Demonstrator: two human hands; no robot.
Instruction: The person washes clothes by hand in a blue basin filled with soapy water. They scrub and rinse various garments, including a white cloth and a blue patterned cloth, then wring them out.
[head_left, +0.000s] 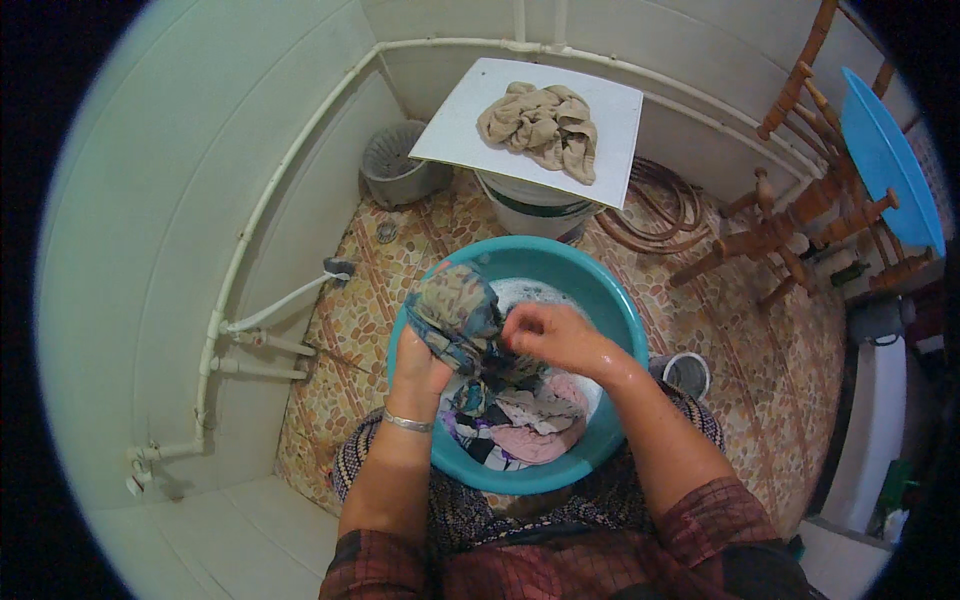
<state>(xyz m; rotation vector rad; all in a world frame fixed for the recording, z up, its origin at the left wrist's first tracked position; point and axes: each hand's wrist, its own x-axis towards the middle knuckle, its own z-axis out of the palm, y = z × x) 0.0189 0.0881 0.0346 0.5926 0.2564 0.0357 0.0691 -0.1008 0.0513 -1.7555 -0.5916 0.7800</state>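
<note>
My left hand (421, 358) holds a wet camouflage-patterned cloth (459, 300) bunched up above a teal plastic basin (634, 337). A silver-coloured bracelet circles my left wrist. The curled fingers of my right hand (559, 336) meet the cloth's right edge; whether they grip it is hard to see. White suds (536, 291) float on the water behind my hands. In the near part of the basin lie a pink garment (536, 442), a pale printed cloth (536, 411) and dark and white pieces, partly wet. The basin stands on the floor between my knees.
Beyond the basin, a beige cloth (540, 124) lies on a white board (450, 142) over a bucket (532, 214). A grey ribbed tub (401, 165), a coiled hose (675, 217), a small cup (688, 375), wooden furniture legs (780, 217) and wall pipes (274, 191) surround the pebble-patterned floor (750, 352).
</note>
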